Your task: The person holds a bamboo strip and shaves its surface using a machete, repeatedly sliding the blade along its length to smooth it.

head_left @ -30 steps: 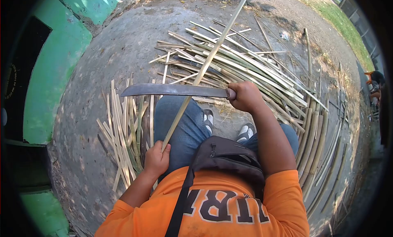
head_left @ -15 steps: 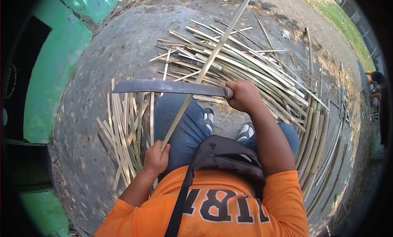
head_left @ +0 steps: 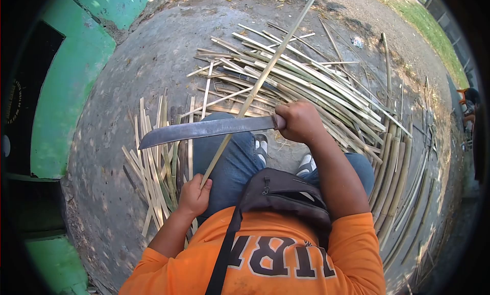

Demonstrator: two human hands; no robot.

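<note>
My right hand (head_left: 298, 120) grips the handle of a long machete (head_left: 204, 129), whose blade points left and lies across a bamboo strip (head_left: 264, 73). The strip runs from my left hand (head_left: 194, 195) up and away past the top of the view. Fingers of my left hand are wrapped round its near end, beside my left thigh. The blade crosses it a little above my left knee. Whether the edge touches the strip I cannot tell.
Split bamboo strips (head_left: 316, 86) lie piled ahead, and more strips (head_left: 148, 162) are at the left. Thicker bamboo poles (head_left: 393, 177) lie at the right. A green wall (head_left: 71, 91) stands on the far left. Part of a person (head_left: 468, 109) shows at the right edge.
The machete blade has moved down along the strip towards me, its tip now lower. My right hand has shifted slightly left. My left hand and the strip have hardly moved.
</note>
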